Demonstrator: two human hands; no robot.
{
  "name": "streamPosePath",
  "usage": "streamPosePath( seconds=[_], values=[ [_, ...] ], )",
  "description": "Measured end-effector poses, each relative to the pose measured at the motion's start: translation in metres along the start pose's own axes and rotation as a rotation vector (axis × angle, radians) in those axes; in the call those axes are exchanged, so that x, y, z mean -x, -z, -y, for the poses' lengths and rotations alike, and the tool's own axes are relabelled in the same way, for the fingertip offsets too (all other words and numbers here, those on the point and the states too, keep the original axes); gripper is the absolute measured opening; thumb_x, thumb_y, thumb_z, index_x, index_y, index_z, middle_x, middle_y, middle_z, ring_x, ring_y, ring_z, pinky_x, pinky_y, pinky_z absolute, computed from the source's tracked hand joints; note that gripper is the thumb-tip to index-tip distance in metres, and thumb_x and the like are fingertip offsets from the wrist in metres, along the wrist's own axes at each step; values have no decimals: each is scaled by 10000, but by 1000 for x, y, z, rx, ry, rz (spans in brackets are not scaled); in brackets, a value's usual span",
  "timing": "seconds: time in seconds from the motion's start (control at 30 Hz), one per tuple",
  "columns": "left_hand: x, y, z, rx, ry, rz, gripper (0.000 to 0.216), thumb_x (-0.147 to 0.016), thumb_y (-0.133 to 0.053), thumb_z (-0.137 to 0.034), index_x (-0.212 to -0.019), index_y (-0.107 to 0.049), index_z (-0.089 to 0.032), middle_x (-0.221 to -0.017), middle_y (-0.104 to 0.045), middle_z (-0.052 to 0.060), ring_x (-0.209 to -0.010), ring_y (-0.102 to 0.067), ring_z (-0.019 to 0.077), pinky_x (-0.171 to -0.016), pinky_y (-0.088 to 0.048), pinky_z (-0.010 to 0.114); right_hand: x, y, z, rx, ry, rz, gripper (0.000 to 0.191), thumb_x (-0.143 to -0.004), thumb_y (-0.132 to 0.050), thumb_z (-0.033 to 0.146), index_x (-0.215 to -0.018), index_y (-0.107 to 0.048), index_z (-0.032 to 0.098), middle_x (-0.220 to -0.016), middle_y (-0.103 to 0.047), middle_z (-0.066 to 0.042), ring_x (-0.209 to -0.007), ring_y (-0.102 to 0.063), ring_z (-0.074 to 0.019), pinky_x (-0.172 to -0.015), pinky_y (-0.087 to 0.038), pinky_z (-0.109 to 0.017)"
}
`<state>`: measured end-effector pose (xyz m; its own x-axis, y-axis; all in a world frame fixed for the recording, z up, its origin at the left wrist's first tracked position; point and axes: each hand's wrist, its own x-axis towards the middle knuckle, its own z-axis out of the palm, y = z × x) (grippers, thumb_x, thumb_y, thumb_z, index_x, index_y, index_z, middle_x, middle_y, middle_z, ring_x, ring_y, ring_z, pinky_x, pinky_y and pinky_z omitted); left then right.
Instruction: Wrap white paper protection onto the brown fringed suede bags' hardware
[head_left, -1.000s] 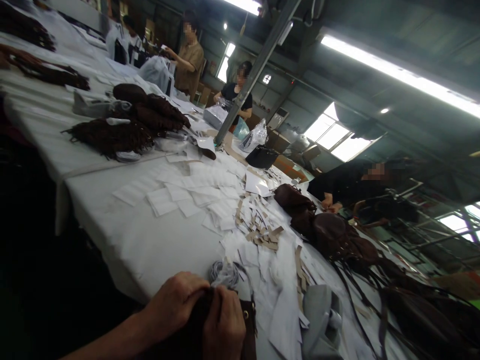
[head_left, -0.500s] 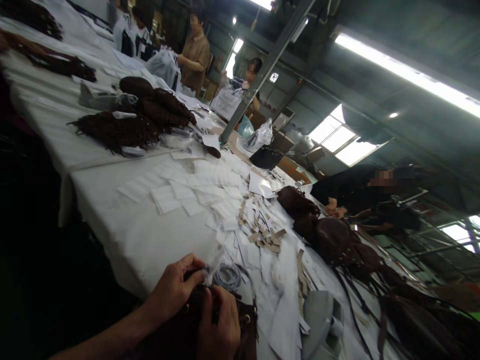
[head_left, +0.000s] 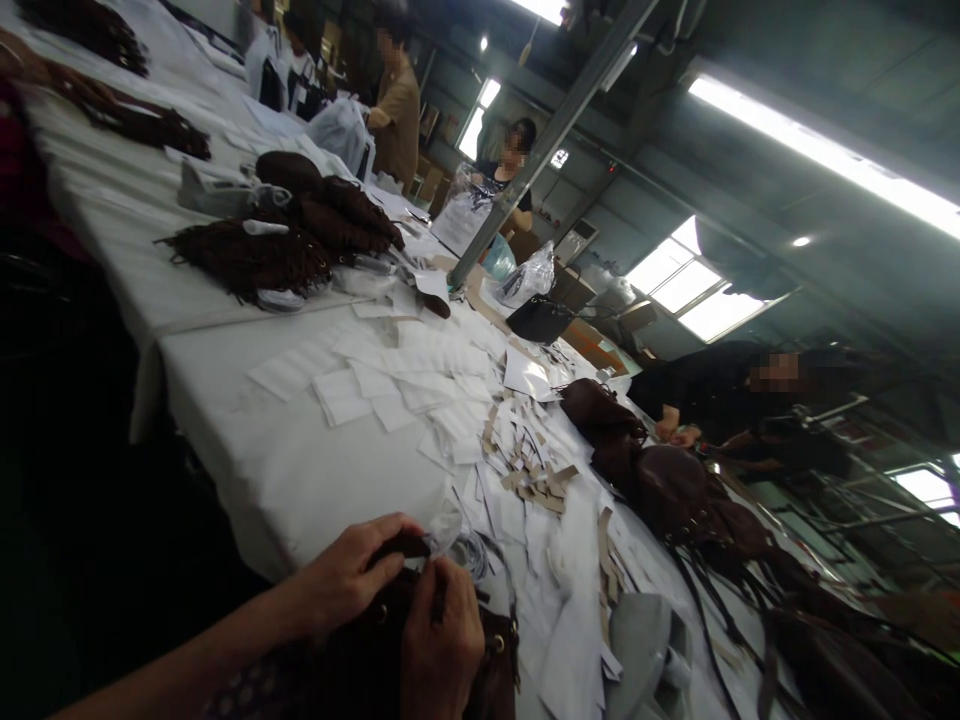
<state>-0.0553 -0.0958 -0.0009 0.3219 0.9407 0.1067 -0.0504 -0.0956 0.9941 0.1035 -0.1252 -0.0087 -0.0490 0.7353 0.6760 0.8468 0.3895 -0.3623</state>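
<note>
At the bottom edge of the view my left hand [head_left: 352,575] and my right hand [head_left: 442,645] both grip the top of a dark brown leather bag [head_left: 495,665] with metal eyelets, resting at the near edge of a long table covered in white cloth [head_left: 300,470]. My left fingers pinch a dark flap at the bag's mouth. A clear plastic pouch with a coiled grey cord [head_left: 465,545] lies just beyond my fingers.
White paper slips and tan card strips [head_left: 525,470] litter the table. Brown fringed bags [head_left: 255,255] lie farther up, more brown bags [head_left: 667,480] to the right. A grey object [head_left: 645,650] sits beside my bag. A person in black leans in at right; others stand at the far end.
The view has shifted slightly, with things sliding right. My left fingers have moved from the plastic pouch onto the bag's dark flap; my right hand stays on the bag.
</note>
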Motion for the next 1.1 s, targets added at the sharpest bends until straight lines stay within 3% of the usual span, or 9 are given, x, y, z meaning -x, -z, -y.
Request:
streamPosePath(
  seconds=[0.07, 0.2, 0.37, 0.47, 0.57, 0.7, 0.8, 0.93, 1.1],
  values=[
    [1, 12, 5, -104, 1, 12, 306, -828, -523, -203, -1103, -653, -241, -1098, -680, 35, -1045, -576, 223, -956, -399, 309, 1, 0, -3, 11, -2, 21, 181, -945, -450, 236, -916, -612, 160, -754, -661, -59, -688, -652, -157, -658, -491, -242],
    [1, 21, 12, -43, 141, 88, 245, -849, -525, -297, -996, -684, -183, -967, -712, 41, -918, -626, 223, -836, -458, 293, 1, -1, 0, 54, 25, 77, 185, -951, -433, 216, -916, -606, 160, -732, -644, -49, -675, -637, -157, -656, -481, -247],
    [-4, -2, 6, 77, 166, -109, 178, -817, -556, -286, -853, -653, -142, -783, -671, 26, -772, -593, 191, -719, -447, 265, -1, -3, 16, 123, 199, 189, 227, -958, -383, 181, -885, -598, 174, -627, -596, -21, -562, -578, -163, -561, -431, -268],
    [-8, -16, -1, 215, 183, -177, 158, -816, -557, -281, -859, -625, -145, -763, -640, 15, -733, -561, 167, -686, -437, 253, -5, -1, 16, 95, 180, 134, 221, -961, -381, 184, -938, -600, 165, -657, -620, -31, -584, -597, -159, -576, -444, -258],
    [-11, -26, -7, 327, 149, -186, 185, -800, -597, -273, -942, -597, -154, -838, -626, 21, -796, -558, 163, -719, -437, 247, -9, 4, 7, 47, 114, 55, 207, -958, -410, 200, -945, -611, 153, -717, -658, -58, -635, -631, -152, -600, -464, -234],
    [-17, -30, -5, 339, 111, -221, 396, -778, -623, -212, -1146, -480, -201, -746, -562, -42, -658, -504, 118, -604, -394, 217, -8, 8, -1, 4, 106, 20, 192, -942, -453, 198, -945, -638, 149, -742, -681, -70, -662, -652, -149, -641, -477, -226],
    [-20, -27, 4, 287, 81, -140, 266, -813, -579, -210, -1075, -542, -191, -742, -581, -33, -662, -504, 115, -626, -390, 223, -4, 8, 1, -63, 66, 42, 189, -935, -466, 202, -938, -651, 165, -744, -679, -57, -670, -652, -140, -650, -476, -214],
    [-18, -22, 13, 286, 115, -185, 134, -797, -630, -271, -853, -624, -149, -732, -619, 2, -690, -535, 134, -659, -408, 237, -4, 10, 7, -253, -200, 187, 270, -940, -451, 304, -830, -666, 183, -751, -672, -35, -681, -640, -135, -650, -475, -209],
    [-8, -23, 13, 368, 102, -71, 144, -803, -633, -293, -810, -639, -149, -683, -617, -2, -637, -534, 133, -617, -413, 234, -12, 12, 5, -585, -820, 397, 527, -878, -434, 579, -657, -647, 151, -611, -633, -24, -610, -598, -162, -567, -458, -248]
  ],
)
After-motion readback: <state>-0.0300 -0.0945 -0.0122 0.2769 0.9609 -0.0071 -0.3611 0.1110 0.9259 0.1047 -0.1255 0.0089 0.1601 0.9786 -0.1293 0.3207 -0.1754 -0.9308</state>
